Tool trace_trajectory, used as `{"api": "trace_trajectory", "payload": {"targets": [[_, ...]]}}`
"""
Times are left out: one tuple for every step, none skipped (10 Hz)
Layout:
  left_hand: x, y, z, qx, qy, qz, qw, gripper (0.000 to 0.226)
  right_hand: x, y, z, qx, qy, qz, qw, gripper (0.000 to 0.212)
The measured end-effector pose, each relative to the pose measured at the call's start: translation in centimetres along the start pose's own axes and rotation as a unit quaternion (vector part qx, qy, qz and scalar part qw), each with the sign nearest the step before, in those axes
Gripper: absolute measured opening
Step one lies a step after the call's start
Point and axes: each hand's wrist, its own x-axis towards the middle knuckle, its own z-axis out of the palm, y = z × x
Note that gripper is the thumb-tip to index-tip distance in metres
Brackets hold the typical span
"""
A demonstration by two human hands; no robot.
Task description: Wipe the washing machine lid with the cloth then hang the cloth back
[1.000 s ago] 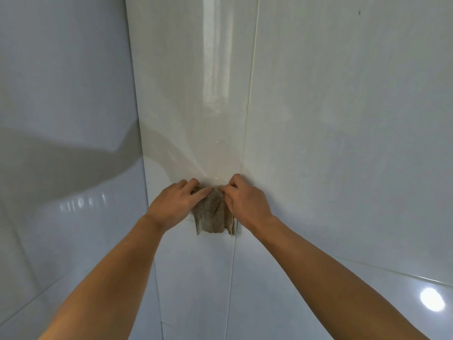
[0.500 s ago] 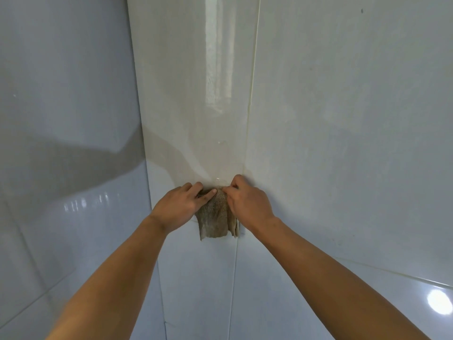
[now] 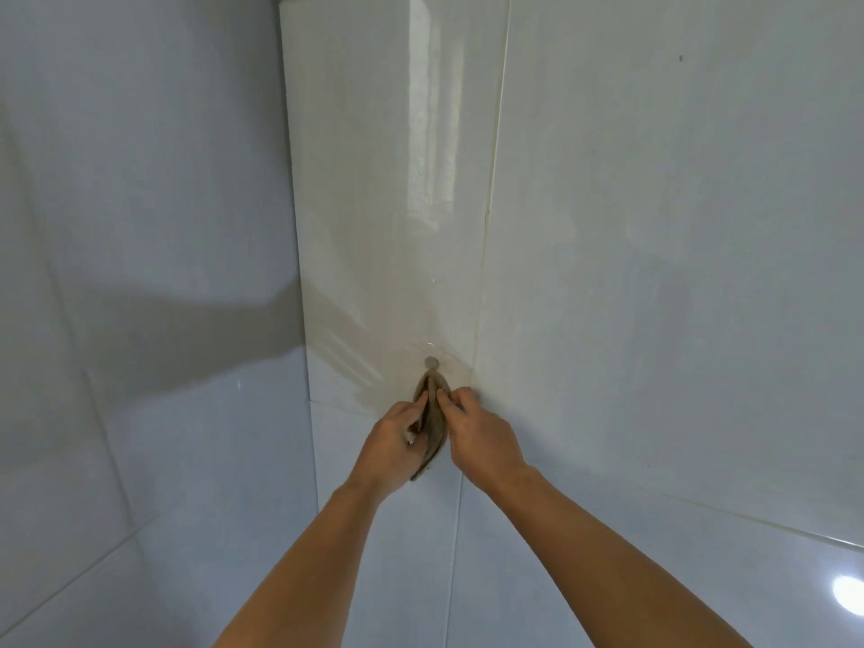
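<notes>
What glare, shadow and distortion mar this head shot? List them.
Head view: a glare streak runs down the cream tile; a bright lamp reflection sits at the lower right; a broad grey shadow crosses the left wall; the wide-angle lens bows the tile seams; the cloth and hook stay fairly sharp.

The brownish woven cloth (image 3: 435,423) hangs bunched and narrow from its top, drooping against the tiled wall
</notes>
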Motion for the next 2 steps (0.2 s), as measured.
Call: {"api": "trace_trajectory", "payload": {"targets": [[-1.9,-0.7,0.4,-0.030,-0.007,-0.026,0.999,0.071,-1.8,-0.2,0.3,0.019,-0.023,0.017,0.999,0.063],[-3.2,-1.5,0.9,-0.037,0.017,-0.021,0.999,0.069,-5.0,-0.6,0.9,0.034,-0.053,0.036,0.997,0.068]]}}
